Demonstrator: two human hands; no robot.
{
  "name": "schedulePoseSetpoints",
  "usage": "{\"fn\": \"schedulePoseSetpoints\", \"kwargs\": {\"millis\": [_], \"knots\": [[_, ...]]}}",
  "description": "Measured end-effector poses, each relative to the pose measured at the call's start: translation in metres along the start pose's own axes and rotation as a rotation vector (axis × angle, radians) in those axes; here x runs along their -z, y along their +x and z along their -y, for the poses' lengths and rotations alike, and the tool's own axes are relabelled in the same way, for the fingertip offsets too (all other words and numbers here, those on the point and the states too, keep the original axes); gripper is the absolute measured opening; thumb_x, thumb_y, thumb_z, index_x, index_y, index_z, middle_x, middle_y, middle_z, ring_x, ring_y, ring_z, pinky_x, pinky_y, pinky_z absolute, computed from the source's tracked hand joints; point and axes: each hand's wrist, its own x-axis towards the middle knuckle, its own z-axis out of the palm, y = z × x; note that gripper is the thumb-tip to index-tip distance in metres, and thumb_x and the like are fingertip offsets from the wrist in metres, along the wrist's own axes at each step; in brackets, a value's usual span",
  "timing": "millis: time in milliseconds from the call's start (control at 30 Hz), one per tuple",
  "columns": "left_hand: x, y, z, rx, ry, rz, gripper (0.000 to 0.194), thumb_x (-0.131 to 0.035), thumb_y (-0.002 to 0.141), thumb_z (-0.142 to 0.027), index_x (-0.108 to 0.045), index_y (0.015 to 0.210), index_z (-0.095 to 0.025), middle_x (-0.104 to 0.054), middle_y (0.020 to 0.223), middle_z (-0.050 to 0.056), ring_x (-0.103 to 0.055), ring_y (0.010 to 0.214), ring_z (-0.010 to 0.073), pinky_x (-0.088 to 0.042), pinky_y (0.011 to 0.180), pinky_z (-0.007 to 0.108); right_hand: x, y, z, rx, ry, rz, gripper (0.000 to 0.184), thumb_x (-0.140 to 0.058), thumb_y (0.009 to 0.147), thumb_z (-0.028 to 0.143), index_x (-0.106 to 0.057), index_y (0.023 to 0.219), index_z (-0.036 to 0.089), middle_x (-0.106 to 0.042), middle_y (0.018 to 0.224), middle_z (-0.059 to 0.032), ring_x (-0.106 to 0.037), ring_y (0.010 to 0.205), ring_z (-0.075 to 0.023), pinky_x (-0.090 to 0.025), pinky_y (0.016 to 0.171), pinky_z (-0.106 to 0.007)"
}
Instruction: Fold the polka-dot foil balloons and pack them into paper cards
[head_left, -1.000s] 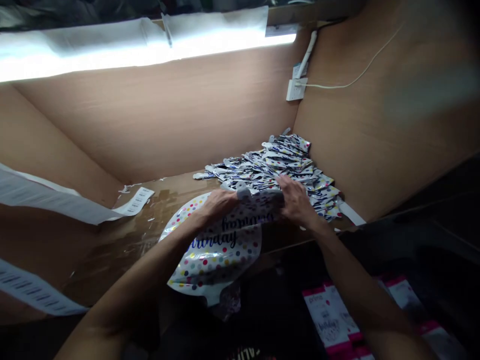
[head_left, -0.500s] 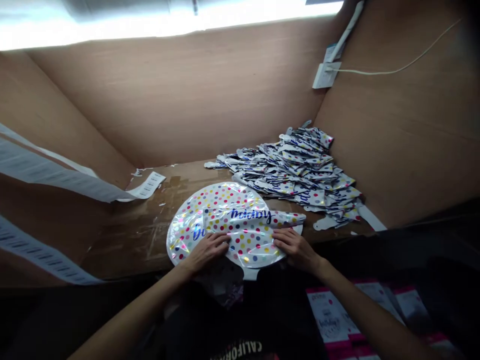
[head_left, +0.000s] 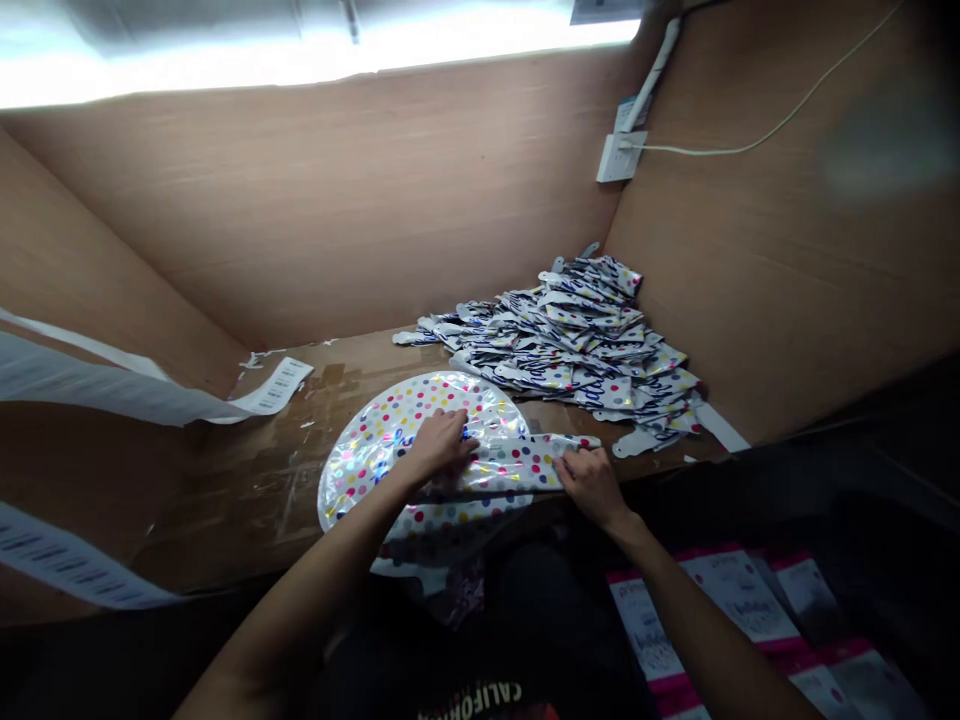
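A flat round foil balloon [head_left: 379, 435] with coloured polka dots lies on the brown table [head_left: 255, 490] before me, its right side folded into a narrow band [head_left: 529, 458]. My left hand [head_left: 441, 445] presses flat on the balloon near the fold, fingers stretched out. My right hand [head_left: 592, 482] pinches the right end of the folded band at the table's front edge.
A heap of several folded dotted balloons [head_left: 577, 345] fills the back right corner. Long strips of barcode labels [head_left: 112, 395] hang in from the left. A wall socket with a white cable [head_left: 616, 157] sits on the wooden back panel. Pink-edged packaging cards [head_left: 720, 615] lie low at right.
The near part of the balloon has been folded over into a narrower band. My left hand has moved up onto the fold; my right hand has closed on the band's end.
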Motion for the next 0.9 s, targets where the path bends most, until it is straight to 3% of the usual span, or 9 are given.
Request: {"fn": "schedulePoseSetpoints", "kwargs": {"millis": [67,167,267,333,433,533,700,767,900], "knots": [[0.003,0.02,-0.018,0.0,-0.173,0.136,0.045,-0.083,0.071,-0.041,-0.069,0.105,-0.015,-0.075,0.101,0.015,-0.068,0.1,0.0326,-0.049,0.085,0.035,0.002,-0.003,-0.002,0.006,0.029,-0.003,0.043,-0.039,0.107,0.036,-0.063,0.076,0.019,-0.065,0.073,-0.0077,-0.06,0.078,-0.0221,-0.036,0.089,-0.037],[0.009,0.034,-0.034,0.01,-0.346,0.363,0.029,-0.085,0.063,-0.031,-0.072,0.081,-0.013,-0.071,0.072,0.004,-0.068,0.073,0.0232,-0.048,0.07,0.028,0.01,-0.012,-0.003,-0.058,0.156,-0.097,0.038,-0.044,0.105,0.041,-0.063,0.079,0.02,-0.066,0.077,-0.0089,-0.06,0.082,-0.0243,-0.04,0.091,-0.039],[0.015,0.021,-0.038,-0.075,-0.528,0.386,0.024,-0.08,0.072,-0.036,-0.073,0.082,-0.015,-0.073,0.076,0.003,-0.067,0.071,0.0206,-0.049,0.066,0.026,0.021,-0.022,0.008,-0.336,0.392,-0.43,0.034,-0.056,0.098,0.054,-0.063,0.096,0.021,-0.068,0.098,-0.0149,-0.061,0.099,-0.0307,-0.045,0.096,-0.045],[0.015,0.001,-0.039,-0.098,-0.827,0.361,0.031,-0.077,0.079,-0.043,-0.073,0.092,-0.015,-0.075,0.087,0.005,-0.068,0.076,0.0206,-0.052,0.069,0.027,0.026,-0.022,0.024,-0.512,0.708,-0.519,0.043,-0.063,0.093,0.06,-0.06,0.111,0.021,-0.068,0.11,-0.0168,-0.063,0.104,-0.0319,-0.05,0.094,-0.046],[0.009,-0.031,-0.045,-0.042,-1.218,0.261,0.04,-0.08,0.079,-0.046,-0.071,0.102,-0.015,-0.075,0.092,0.006,-0.069,0.08,0.0209,-0.054,0.073,0.029,0.029,-0.009,0.053,-0.481,1.357,-0.134,0.054,-0.072,0.086,0.061,-0.059,0.123,0.022,-0.072,0.111,-0.0135,-0.068,0.097,-0.0298,-0.057,0.082,-0.042],[-0.002,-0.055,-0.05,0.03,-1.371,0.124,0.034,-0.08,0.079,-0.044,-0.071,0.093,-0.014,-0.072,0.081,0.004,-0.065,0.072,0.0171,-0.052,0.068,0.028,0.033,0.008,0.074,-0.376,1.716,0.204,0.042,-0.076,0.085,0.052,-0.068,0.112,0.021,-0.076,0.096,-0.0079,-0.071,0.082,-0.0254,-0.058,0.073,-0.038],[-0.012,-0.074,-0.042,0.035,-1.455,-0.013,0.024,-0.079,0.075,-0.032,-0.067,0.07,-0.013,-0.065,0.067,0.002,-0.058,0.061,0.0135,-0.048,0.062,0.026,0.041,0.024,0.081,-0.391,1.819,0.193,0.016,-0.078,0.075,0.03,-0.076,0.089,0.022,-0.073,0.075,0.0002,-0.064,0.062,-0.0164,-0.053,0.063,-0.029],[-0.011,-0.079,-0.038,0.081,-1.56,-0.035,0.024,-0.079,0.075,-0.036,-0.069,0.078,-0.015,-0.067,0.071,0.003,-0.062,0.063,0.0156,-0.049,0.062,0.027,0.039,0.029,0.078,-0.344,1.76,0.181,0.005,-0.072,0.073,0.024,-0.075,0.076,0.021,-0.069,0.069,0.0006,-0.061,0.061,-0.0157,-0.051,0.061,-0.028],[-0.007,-0.092,-0.034,0.183,-1.673,0.072,0.05,-0.066,0.084,-0.062,-0.068,0.109,-0.02,-0.073,0.084,0.007,-0.07,0.075,0.0216,-0.053,0.063,0.029,0.031,0.04,0.075,-0.189,1.569,0.06,0.016,-0.06,0.072,0.019,-0.07,0.06,0.022,-0.067,0.072,-0.0006,-0.06,0.071,-0.0155,-0.05,0.066,-0.026]]}}
